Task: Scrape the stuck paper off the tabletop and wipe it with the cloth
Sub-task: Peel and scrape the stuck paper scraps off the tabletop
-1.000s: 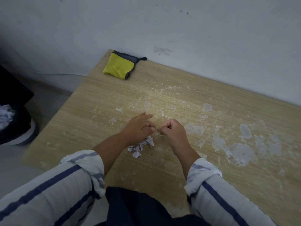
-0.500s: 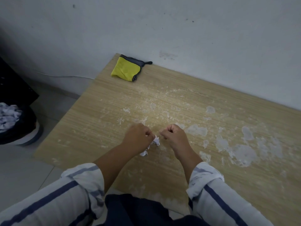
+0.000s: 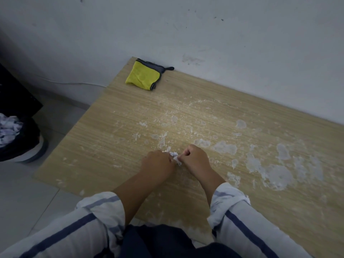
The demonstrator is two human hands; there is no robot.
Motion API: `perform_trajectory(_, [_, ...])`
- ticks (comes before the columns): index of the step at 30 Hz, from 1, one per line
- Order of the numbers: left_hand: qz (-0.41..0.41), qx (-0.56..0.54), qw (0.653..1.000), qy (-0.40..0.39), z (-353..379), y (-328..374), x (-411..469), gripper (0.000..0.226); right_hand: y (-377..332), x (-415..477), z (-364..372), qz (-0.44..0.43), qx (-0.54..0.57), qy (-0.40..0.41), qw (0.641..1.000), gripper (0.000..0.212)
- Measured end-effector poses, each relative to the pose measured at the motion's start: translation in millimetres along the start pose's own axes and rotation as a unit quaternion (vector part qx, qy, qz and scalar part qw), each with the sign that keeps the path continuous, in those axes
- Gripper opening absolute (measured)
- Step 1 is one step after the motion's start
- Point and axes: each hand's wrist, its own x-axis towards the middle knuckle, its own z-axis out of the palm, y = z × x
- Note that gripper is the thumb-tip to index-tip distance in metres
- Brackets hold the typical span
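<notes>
left hand [image 3: 158, 163]: fist, gripping paper [image 3: 175, 157] | right hand [image 3: 195, 159]: fist, pinching same paper | forearms [image 3: 134, 187] converge, sleeves [image 3: 100, 207] rolled

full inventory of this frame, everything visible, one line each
tabletop: 1, light wood grain, against the wall
cloth: 1, yellow with grey edging, folded, far left corner of the tabletop
stuck paper: many patches, white, spread over the tabletop, thickest at the right
paper wad: 1, white, crumpled, between the two hands
bin: 1, dark, on the floor at left, white paper inside
cable: 1, pale, along the foot of the wall at left
wall: 1, white, scuffed, behind the tabletop
floor: grey tiles, left of the tabletop
left hand: 1, fingers curled, pinches the wad
right hand: 1, fingers curled, pinches the wad
sleeves: 2, white with blue stripes, rolled up
</notes>
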Motion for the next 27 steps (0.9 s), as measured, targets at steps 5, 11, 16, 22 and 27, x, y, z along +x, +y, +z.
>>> perform_trajectory(5, [0.002, 0.067, 0.998, 0.002, 7.6, -1.2, 4.9, 0.038, 2.3, 1.6, 5.9, -0.042, -0.103, 0.011, 0.994, 0.02])
perform_trajectory(11, [-0.001, 0.077, 0.997, -0.011, 5.5, 0.2, 4.6, 0.036, 4.3, -1.4, 4.8, -0.071, -0.158, 0.031, 0.984, 0.021])
perform_trajectory(16, [-0.016, 0.056, 0.997, -0.045, 1.1, 1.0, 5.6, 0.039, 4.7, -1.6, 2.5, -0.08, -0.166, 0.022, 0.983, 0.024])
perform_trajectory(22, [-0.046, -0.024, 0.995, -0.081, -7.7, -5.4, 3.9, 0.048, 4.8, 0.4, 4.2, -0.081, -0.164, 0.016, 0.983, 0.019])
perform_trajectory(27, [-0.059, -0.1, 0.988, -0.104, -21.0, -6.1, -1.3, 0.041, 4.1, 2.4, 5.6, -0.084, -0.183, 0.012, 0.979, 0.012])
